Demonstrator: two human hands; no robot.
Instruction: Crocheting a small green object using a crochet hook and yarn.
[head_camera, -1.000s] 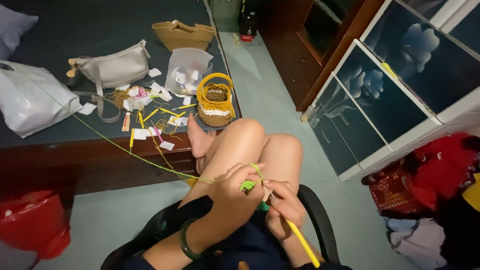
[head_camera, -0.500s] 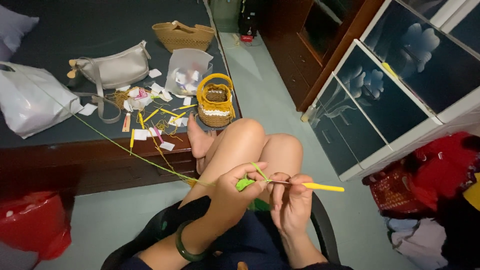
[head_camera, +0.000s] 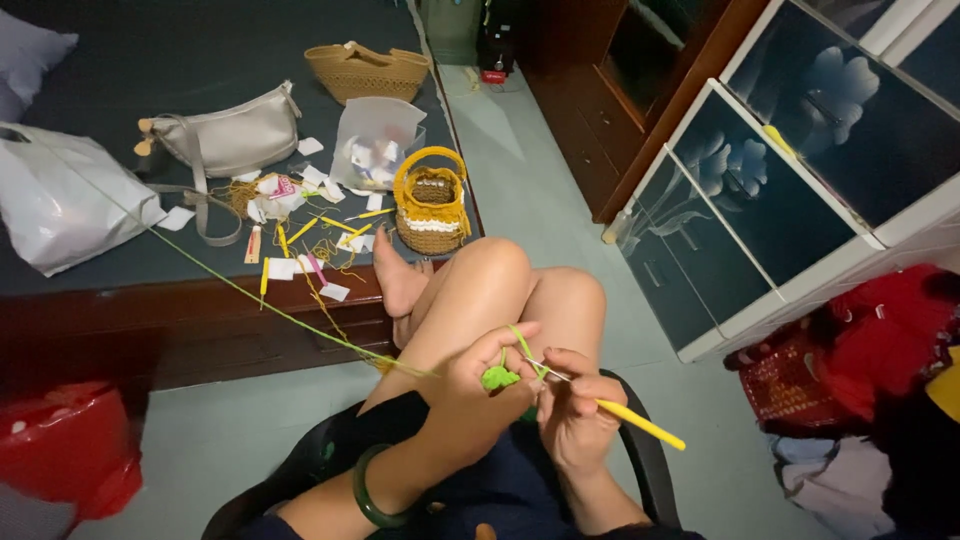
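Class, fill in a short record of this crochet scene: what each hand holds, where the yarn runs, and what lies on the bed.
left hand: pinches green crochet piece
right hand: holds yellow hook
yarn: runs taut from left hand to white bag
bed: grey handbag, yellow basket, woven bag, paper tags
wrist: green bangle

A small green crochet piece (head_camera: 498, 378) sits beside a yellow-handled hook (head_camera: 640, 424); green yarn (head_camera: 250, 292) trails leftward.
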